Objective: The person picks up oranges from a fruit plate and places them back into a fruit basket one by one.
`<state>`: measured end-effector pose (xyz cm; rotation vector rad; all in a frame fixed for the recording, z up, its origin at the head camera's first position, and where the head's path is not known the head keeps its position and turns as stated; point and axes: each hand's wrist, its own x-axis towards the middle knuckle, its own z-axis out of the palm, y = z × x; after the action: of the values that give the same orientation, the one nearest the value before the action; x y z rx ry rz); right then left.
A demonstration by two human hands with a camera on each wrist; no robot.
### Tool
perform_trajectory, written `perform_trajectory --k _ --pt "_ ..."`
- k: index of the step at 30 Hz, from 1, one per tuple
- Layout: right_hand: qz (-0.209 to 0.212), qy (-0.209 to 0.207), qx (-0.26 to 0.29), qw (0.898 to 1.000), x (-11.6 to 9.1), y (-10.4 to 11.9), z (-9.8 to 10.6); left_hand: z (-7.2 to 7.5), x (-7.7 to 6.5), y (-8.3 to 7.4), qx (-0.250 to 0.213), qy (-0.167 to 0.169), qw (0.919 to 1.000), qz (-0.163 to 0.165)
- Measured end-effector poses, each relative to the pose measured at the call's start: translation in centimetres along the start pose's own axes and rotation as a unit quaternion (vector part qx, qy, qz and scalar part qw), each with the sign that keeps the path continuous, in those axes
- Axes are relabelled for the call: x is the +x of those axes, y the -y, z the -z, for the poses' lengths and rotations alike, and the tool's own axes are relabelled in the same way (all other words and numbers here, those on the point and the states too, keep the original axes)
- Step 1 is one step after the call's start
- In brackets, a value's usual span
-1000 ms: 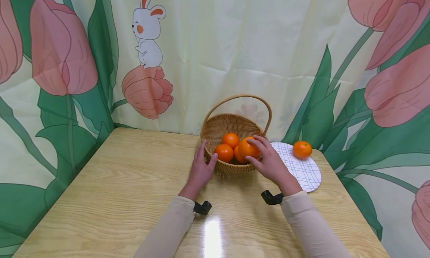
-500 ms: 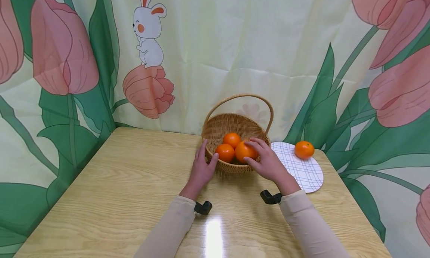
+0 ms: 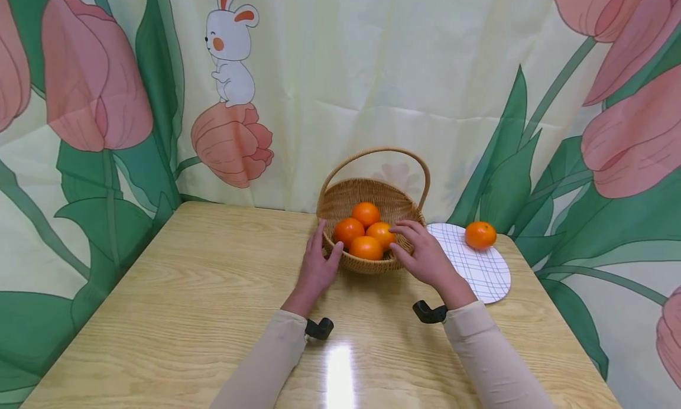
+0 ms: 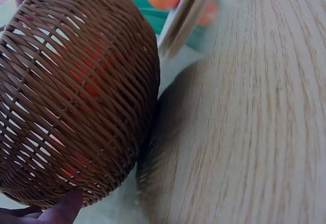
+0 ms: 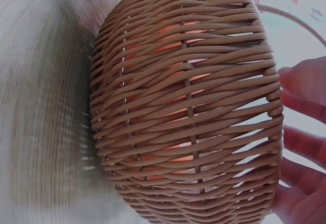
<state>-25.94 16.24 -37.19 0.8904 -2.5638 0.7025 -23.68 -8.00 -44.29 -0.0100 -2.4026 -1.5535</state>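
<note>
A round wicker basket (image 3: 372,267) with an arched handle stands near the table's back edge, holding several oranges (image 3: 366,247). My left hand (image 3: 315,273) rests along its left side, fingers fairly straight and thumb at the front rim. In the left wrist view a fingertip (image 4: 66,206) lies against the wickerwork. My right hand (image 3: 422,255) reaches over the right part of the rim, its fingers loosely bent and spread beside the rightmost orange (image 3: 381,236). Spread fingers (image 5: 305,145) show past the rim in the right wrist view, with orange showing through the weave.
Right of the basket lies a white plate (image 3: 484,282) with blue grid lines, bearing a single orange (image 3: 480,236). Behind the wooden table (image 3: 186,291) hangs a curtain (image 3: 340,101) printed with tulips and a rabbit. Both wrists wear black cameras.
My right hand has lowered an orange into the basket and let go of it. The oranges inside have shifted, with one now at the front. My left hand has stayed at the basket's side.
</note>
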Motion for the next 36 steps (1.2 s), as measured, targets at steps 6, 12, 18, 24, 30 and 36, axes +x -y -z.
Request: perform_trajectory --k 6,12,18,24,30,36 --pt "-0.013 -0.012 0.007 1.0 -0.3 -0.3 0.4 -0.1 0.1 0.0 -0.002 0.001 1.0 0.001" --pt "-0.025 -0.032 0.01 0.999 -0.4 -0.7 0.8 0.1 0.2 0.2 0.001 -0.003 1.0 -0.002" --pt "-0.027 -0.072 0.0 0.997 -0.7 -1.9 1.1 0.0 0.2 0.3 -0.003 0.0 1.0 -0.001" --pt "-0.041 -0.114 -0.006 0.993 -1.1 -3.4 1.2 -0.1 0.1 0.3 0.0 0.006 1.0 -0.001" --pt "-0.075 -0.136 -0.008 0.988 -1.3 -4.9 1.5 -0.1 0.1 0.3 -0.001 0.007 1.0 -0.001" --pt "-0.111 -0.152 -0.005 0.982 -1.3 -6.8 2.0 -0.2 0.0 0.2 -0.004 0.005 1.0 -0.002"
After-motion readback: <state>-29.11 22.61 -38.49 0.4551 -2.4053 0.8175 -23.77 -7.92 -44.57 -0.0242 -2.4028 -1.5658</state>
